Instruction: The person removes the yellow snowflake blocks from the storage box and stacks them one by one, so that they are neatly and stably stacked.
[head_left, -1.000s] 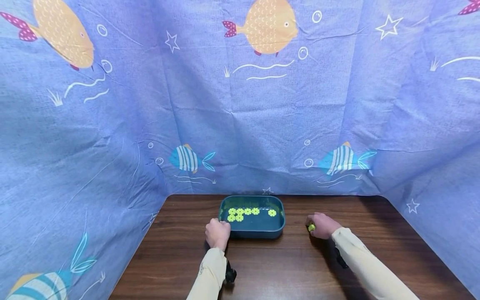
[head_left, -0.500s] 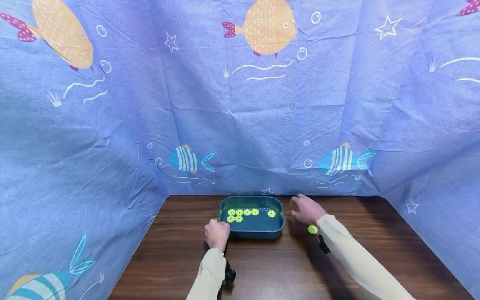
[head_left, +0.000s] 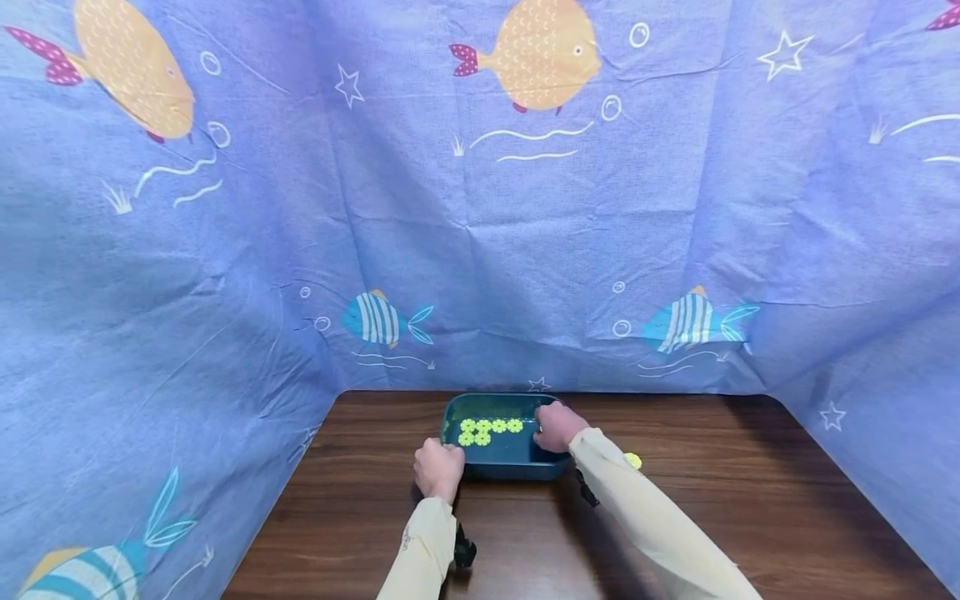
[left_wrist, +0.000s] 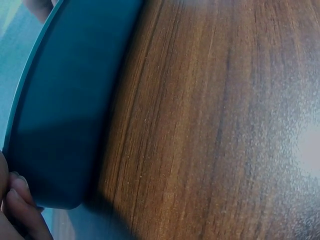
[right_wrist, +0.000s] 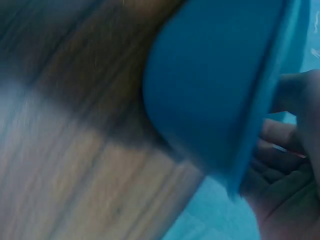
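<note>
A dark teal tray [head_left: 510,471] stands on the table, with several yellow-green flower pieces [head_left: 483,426] at the left inside it. My left hand [head_left: 438,469] grips its front left corner; the left wrist view shows curled fingers [left_wrist: 22,200] at the rim. Over the tray's right end is my right hand [head_left: 558,427], its fingers bent down inside. In the right wrist view, bent fingers [right_wrist: 282,142] lie behind the tray wall [right_wrist: 210,85]; whether they hold a piece is hidden. Another flower piece [head_left: 633,460] lies on the table, partly behind my right sleeve.
The brown wooden table [head_left: 337,517] reaches back to a blue cloth [head_left: 525,250] printed with fish, which hangs behind and at both sides. Small black devices [head_left: 464,552] are at both wrists.
My right hand has left the flower piece on the table and moved left into the tray, covering the spot where a single piece lay. My left hand has stayed at the tray's corner.
</note>
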